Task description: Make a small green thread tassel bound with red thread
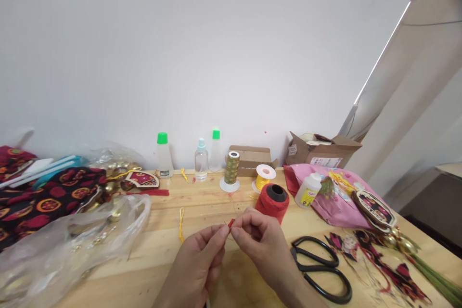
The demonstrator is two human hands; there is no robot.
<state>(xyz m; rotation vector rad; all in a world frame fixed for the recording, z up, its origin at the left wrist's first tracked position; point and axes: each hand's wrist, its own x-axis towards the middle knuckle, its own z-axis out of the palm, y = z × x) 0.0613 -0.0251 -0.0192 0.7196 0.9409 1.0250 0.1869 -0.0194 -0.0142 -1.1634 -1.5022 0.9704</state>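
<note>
My left hand (204,257) is closed in a pinch, with thumb and forefinger on a small red piece of thread or cord (231,223). Right beside it, my right hand (265,240) pinches too, its fingertips almost touching the left ones. A fine strand shows around the fingertips; what exactly the right fingers hold is hidden. Behind the right hand stands a big red thread cone (272,202). Black-handled scissors (321,267) lie to the right of that hand. A yellow cord loop (181,224) rests on the wooden table (144,260) left of my hands.
Along the wall stand a green-capped bottle (165,159), a clear bottle (201,161), a gold-green thread spool (231,168) and a yellow thread spool (264,177). A glue bottle (308,190) leans on pink cloth (325,207). Plastic bags (72,245) cover the left; fabric scraps (378,260) lie right.
</note>
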